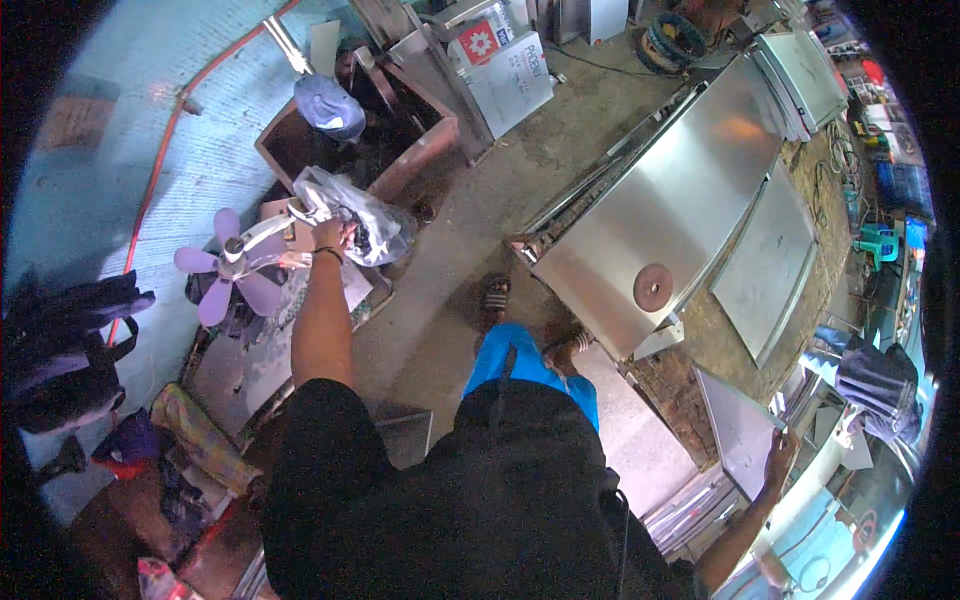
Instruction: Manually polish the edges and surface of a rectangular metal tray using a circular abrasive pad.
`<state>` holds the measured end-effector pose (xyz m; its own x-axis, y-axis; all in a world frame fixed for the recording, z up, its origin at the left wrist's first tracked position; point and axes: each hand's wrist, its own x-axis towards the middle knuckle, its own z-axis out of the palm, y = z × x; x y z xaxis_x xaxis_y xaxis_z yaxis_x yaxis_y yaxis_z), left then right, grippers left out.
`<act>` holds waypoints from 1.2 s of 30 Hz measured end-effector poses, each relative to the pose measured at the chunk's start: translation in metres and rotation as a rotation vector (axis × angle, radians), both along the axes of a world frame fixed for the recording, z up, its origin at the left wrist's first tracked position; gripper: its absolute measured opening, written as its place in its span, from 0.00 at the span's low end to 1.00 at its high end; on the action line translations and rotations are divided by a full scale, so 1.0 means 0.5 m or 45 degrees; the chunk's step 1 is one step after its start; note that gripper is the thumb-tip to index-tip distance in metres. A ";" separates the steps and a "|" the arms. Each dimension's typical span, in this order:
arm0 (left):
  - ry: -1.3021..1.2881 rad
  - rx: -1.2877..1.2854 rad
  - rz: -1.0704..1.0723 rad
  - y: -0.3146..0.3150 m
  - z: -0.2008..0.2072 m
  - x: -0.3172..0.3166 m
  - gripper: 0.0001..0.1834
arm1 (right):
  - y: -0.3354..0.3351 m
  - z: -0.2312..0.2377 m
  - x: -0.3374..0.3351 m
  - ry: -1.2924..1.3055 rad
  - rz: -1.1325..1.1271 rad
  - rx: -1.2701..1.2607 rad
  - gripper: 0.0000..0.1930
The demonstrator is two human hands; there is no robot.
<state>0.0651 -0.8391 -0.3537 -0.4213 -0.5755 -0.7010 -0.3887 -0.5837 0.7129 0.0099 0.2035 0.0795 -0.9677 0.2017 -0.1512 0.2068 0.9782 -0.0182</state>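
My left arm reaches forward to the left, a dark band round its wrist. My left hand is closed at the near side of a clear plastic bag with dark items inside. Just left of that hand stands a fan with purple blades. Out to the lower right, my right hand is at the upper edge of a grey metal panel. Its fingers are curled; a small pale bit shows at their tips, too small to name.
A large shiny metal sheet lies on a workbench at the right, with a brown disc on it. A second sheet lies beyond. A brown box with a blue cap stands at the far left. Dark bags hang left.
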 end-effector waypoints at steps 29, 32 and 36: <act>1.025 -0.132 -0.127 -0.063 -0.074 0.035 0.10 | -0.115 -0.004 -0.049 -0.080 -0.018 -0.298 0.22; 0.290 -0.727 -0.185 0.301 0.106 -0.182 0.14 | -0.137 0.060 0.024 0.058 -0.024 -0.151 0.23; 0.552 -0.542 -0.436 0.581 0.401 -0.212 0.13 | -0.169 0.045 -0.028 0.043 0.097 -0.339 0.21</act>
<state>-0.0409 -0.5489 -0.1532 -0.8188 -0.5478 -0.1717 -0.1298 -0.1147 0.9849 -0.0042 0.1190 0.1022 -0.9839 0.0857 -0.1566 0.1277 0.9507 -0.2825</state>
